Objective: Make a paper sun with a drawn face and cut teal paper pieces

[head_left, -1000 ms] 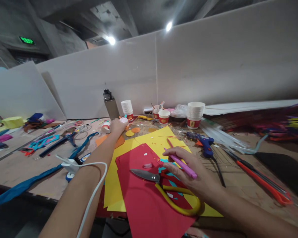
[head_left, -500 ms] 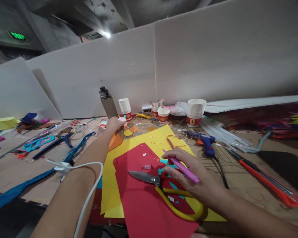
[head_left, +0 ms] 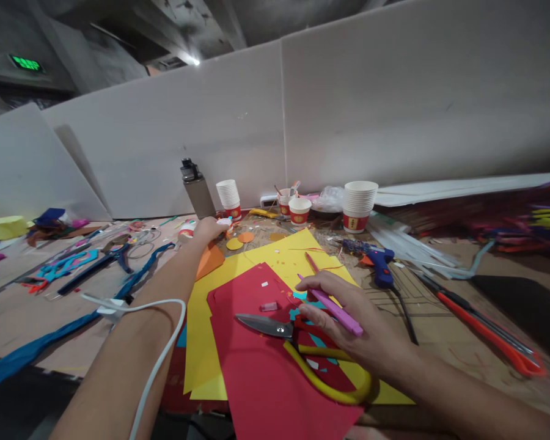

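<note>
Right hand (head_left: 373, 318) gripped a slim pink pen (head_left: 337, 310) above red paper (head_left: 256, 373) — left hand (head_left: 207, 230), grip unclear, reached over the littered bench (head_left: 27, 321).

Both bare arms extended, hands apart.
Left forearm (head_left: 128, 348) slants up from bottom left; left hand (head_left: 207, 229) left of centre, fingertips unclear. Right forearm (head_left: 458, 391) enters lower right; right hand (head_left: 348, 308) right of centre, fingers curled.

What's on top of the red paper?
Scissors, a small translucent pink piece, white scraps and teal scraps. The right hand, holding a pink pen, and the scissors handles hide part of the red paper; can't tell what's under them.
</note>
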A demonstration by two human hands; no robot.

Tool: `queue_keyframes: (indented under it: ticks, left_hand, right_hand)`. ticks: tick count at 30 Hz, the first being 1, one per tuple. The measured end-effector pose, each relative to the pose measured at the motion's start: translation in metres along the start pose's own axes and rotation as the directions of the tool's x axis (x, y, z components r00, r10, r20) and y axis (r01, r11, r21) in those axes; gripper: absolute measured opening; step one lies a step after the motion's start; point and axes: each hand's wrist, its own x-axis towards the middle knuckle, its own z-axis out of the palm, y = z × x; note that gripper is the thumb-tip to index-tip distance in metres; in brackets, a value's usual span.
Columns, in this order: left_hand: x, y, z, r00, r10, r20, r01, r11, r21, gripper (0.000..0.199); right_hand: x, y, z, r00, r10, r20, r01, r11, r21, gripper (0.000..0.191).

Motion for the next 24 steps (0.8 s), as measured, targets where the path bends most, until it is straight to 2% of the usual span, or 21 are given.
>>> queue_keyframes:
  ticks: [5, 10, 13, 16, 19, 21, 24]
  left_hand:
    - [-0.002, -0.001, -0.003, 0.998, -0.015, -0.057, 0.010, 0.997, -0.073, 0.048]
    - [-0.015, 0.007, -0.012, 0.963, -0.067, -0.259, 0.025, 0.986, -0.163, 0.044]
    - [-0.033, 0.020, -0.014, 0.932, -0.050, -0.358, -0.040, 0.970, -0.240, 0.037]
    - [-0.060, 0.040, -0.011, 0.925, 0.022, -0.379, -0.156, 0.931, -0.329, 0.033]
    - [-0.094, 0.064, -0.006, 0.931, 0.108, -0.347, -0.255, 0.874, -0.413, 0.030]
    - [-0.119, 0.078, -0.004, 0.925, 0.228, -0.305, -0.356, 0.801, -0.482, 0.028]
    - [-0.153, 0.091, -0.003, 0.865, 0.402, -0.300, -0.499, 0.749, -0.436, 0.024]
  right_hand:
    - [-0.001, 0.000, 0.001, 1.000, -0.009, -0.011, 0.009, 1.000, 0.005, 0.017]
    - [0.000, 0.002, -0.001, 0.998, -0.020, -0.053, 0.020, 1.000, 0.014, 0.016]
    - [0.001, 0.002, -0.005, 0.990, -0.008, -0.142, 0.011, 1.000, 0.018, 0.013]
    - [0.004, 0.002, -0.009, 0.972, -0.024, -0.234, 0.043, 0.996, 0.076, 0.014]
    - [0.007, 0.004, -0.013, 0.971, 0.014, -0.241, 0.024, 0.988, 0.152, 0.016]
    - [0.010, 0.006, -0.018, 0.960, 0.072, -0.271, -0.015, 0.978, 0.206, 0.018]
    - [0.017, 0.014, -0.032, 0.905, 0.174, -0.389, -0.058, 0.955, 0.292, 0.023]
